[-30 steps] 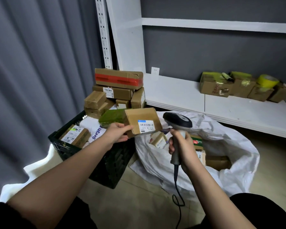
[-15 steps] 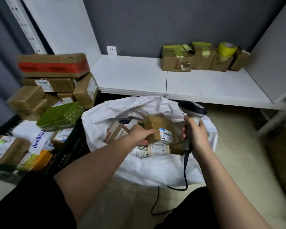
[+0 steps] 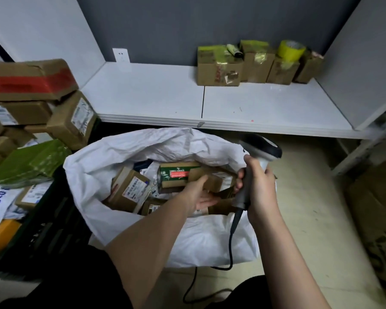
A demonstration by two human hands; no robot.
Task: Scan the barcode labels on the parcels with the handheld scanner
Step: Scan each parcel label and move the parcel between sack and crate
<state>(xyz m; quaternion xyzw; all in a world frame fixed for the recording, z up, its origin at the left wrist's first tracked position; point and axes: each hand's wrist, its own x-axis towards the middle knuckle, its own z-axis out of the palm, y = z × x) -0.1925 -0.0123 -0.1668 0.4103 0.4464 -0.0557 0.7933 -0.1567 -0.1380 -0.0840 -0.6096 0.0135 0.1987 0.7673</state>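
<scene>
My right hand (image 3: 257,186) grips the grey handle of the handheld scanner (image 3: 262,148), whose dark head points away over the right rim of the white sack (image 3: 125,157). My left hand (image 3: 200,194) reaches into the sack and holds a small cardboard parcel (image 3: 214,180), thumb on top and fingers underneath; its label faces right and is partly hidden. Beside it in the sack lie a green-and-red printed box (image 3: 176,173) and a brown parcel with a white barcode label (image 3: 129,189). The scanner's black cable (image 3: 231,248) hangs down to the floor.
A black crate (image 3: 47,233) at the left holds stacked parcels, among them a red-taped box (image 3: 29,82) and a green packet (image 3: 29,162). The white shelf (image 3: 210,105) behind the sack carries several taped boxes and a yellow tape roll (image 3: 291,51). A large carton (image 3: 379,219) stands at the right.
My left hand carried the small parcel from over the crate to the right and lowered it into the sack. The scanner hand stayed beside it. The view swung right.
</scene>
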